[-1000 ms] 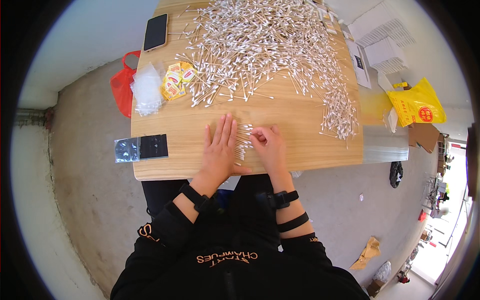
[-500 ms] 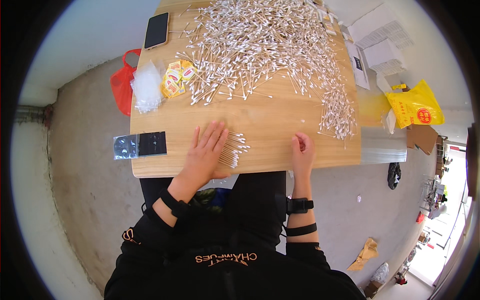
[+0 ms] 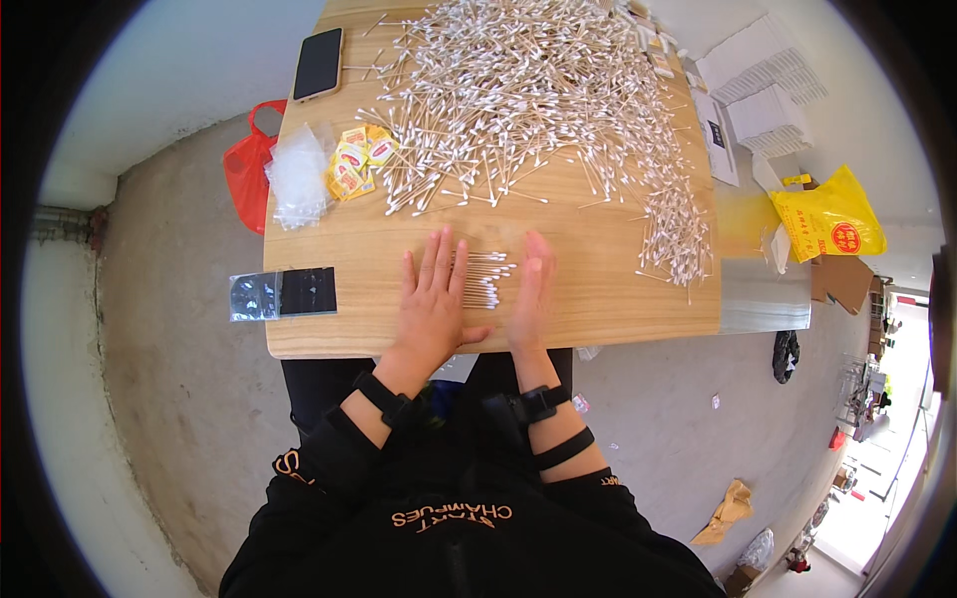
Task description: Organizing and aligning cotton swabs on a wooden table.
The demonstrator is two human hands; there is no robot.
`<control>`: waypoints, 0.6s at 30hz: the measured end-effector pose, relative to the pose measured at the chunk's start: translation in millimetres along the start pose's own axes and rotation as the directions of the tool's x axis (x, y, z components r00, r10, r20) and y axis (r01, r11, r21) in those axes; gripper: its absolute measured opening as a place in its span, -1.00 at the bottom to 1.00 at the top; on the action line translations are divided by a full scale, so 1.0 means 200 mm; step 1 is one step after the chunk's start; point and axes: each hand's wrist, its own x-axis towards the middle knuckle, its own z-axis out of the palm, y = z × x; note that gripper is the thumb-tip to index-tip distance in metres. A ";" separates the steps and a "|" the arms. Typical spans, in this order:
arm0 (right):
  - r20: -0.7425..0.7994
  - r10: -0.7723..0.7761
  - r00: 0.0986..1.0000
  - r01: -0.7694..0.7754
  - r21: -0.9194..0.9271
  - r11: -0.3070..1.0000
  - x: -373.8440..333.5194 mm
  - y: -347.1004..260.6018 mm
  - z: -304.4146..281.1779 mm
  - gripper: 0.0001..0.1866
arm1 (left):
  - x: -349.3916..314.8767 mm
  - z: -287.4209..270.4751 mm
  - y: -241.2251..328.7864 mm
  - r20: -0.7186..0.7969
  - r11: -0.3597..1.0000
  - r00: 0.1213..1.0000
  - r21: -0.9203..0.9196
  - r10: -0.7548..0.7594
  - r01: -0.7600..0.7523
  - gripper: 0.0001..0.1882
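A small row of cotton swabs [image 3: 485, 279] lies side by side near the table's front edge, sticks pointing left and right. My left hand [image 3: 433, 294] rests flat with fingers spread at the row's left end, covering part of it. On the other side, my right hand [image 3: 534, 289] is held upright on edge, fingers stretched and slightly blurred, a little apart from the swab tips. Beyond both hands spreads a large loose heap of cotton swabs [image 3: 538, 100] with white tips and pale sticks.
Left of the heap are small yellow packets [image 3: 353, 164], clear plastic bags [image 3: 298, 177] and a phone [image 3: 318, 64]. A black-and-clear sleeve [image 3: 304, 292] overhangs the table's left edge. A red bag [image 3: 247, 164] hangs beyond it. To the right sits a yellow bag [image 3: 832, 214].
My right hand has moved left to the swab row and its curled fingers have straightened. My left hand and the row have shifted slightly right, and the swabs now lie more level.
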 end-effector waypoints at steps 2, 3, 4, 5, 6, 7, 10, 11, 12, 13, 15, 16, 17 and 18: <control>0.070 -0.032 0.997 0.036 -0.067 0.997 0.01 -0.01 0.02 -0.52 | -0.01 0.00 0.01 0.036 0.999 0.998 -0.010 0.050 -0.050 0.29; 0.182 -0.023 0.983 0.036 -0.069 0.997 0.02 0.00 0.03 -0.48 | -0.02 0.02 0.00 0.034 0.999 0.998 -0.011 0.044 -0.044 0.29; 0.291 -0.013 0.957 0.036 -0.071 0.997 0.02 0.01 0.05 -0.44 | -0.02 0.05 -0.01 -0.019 0.998 0.998 -0.028 0.056 -0.056 0.31; 0.297 -0.013 0.955 0.036 -0.070 0.997 0.02 0.01 0.06 -0.44 | -0.03 0.06 -0.02 -0.071 0.997 0.995 -0.043 0.067 -0.070 0.33; 0.277 -0.041 0.960 0.038 0.016 0.999 0.02 0.03 0.06 -0.44 | -0.03 0.05 -0.02 -0.073 0.996 0.995 -0.046 0.068 -0.071 0.33; 0.255 -0.067 0.965 0.042 0.103 0.994 0.03 0.05 0.06 -0.45 | -0.03 0.04 -0.02 -0.043 0.997 0.998 -0.051 0.054 -0.056 0.32; 0.050 0.070 0.996 -0.084 0.388 0.918 0.07 0.14 0.00 -0.37 | -0.03 -0.02 -0.01 0.010 0.999 0.999 -0.035 0.042 -0.041 0.31; 0.048 0.071 0.996 -0.084 0.387 0.918 0.06 0.17 -0.01 -0.37 | -0.03 -0.03 0.00 0.030 0.999 0.999 -0.013 0.044 -0.043 0.29; 0.045 0.063 0.997 -0.075 0.381 0.921 0.06 0.15 0.00 -0.37 | -0.03 -0.01 -0.01 0.033 0.999 0.999 -0.013 0.039 -0.038 0.29; 0.041 0.055 0.998 -0.066 0.376 0.924 0.05 0.13 0.01 -0.36 | -0.04 0.02 -0.02 -0.002 0.997 0.999 -0.060 0.047 -0.047 0.31; 0.101 0.071 0.992 -0.100 0.325 0.940 0.02 0.10 0.06 -0.37 | -0.04 0.03 -0.02 -0.037 0.992 0.998 -0.108 0.056 -0.059 0.32; 0.157 0.087 0.984 -0.128 0.274 0.953 0.01 0.09 0.07 -0.37 | -0.03 0.02 -0.02 -0.003 0.995 0.999 -0.089 0.037 -0.037 0.32; 0.156 0.087 0.984 -0.127 0.272 0.954 0.01 0.09 0.06 -0.37 | -0.03 0.01 -0.01 0.031 0.998 0.999 -0.068 0.017 -0.015 0.32; 0.164 0.084 0.983 -0.132 0.302 0.944 0.02 0.10 0.06 -0.38 | -0.03 -0.01 -0.02 0.028 0.998 0.999 -0.067 0.019 -0.017 0.32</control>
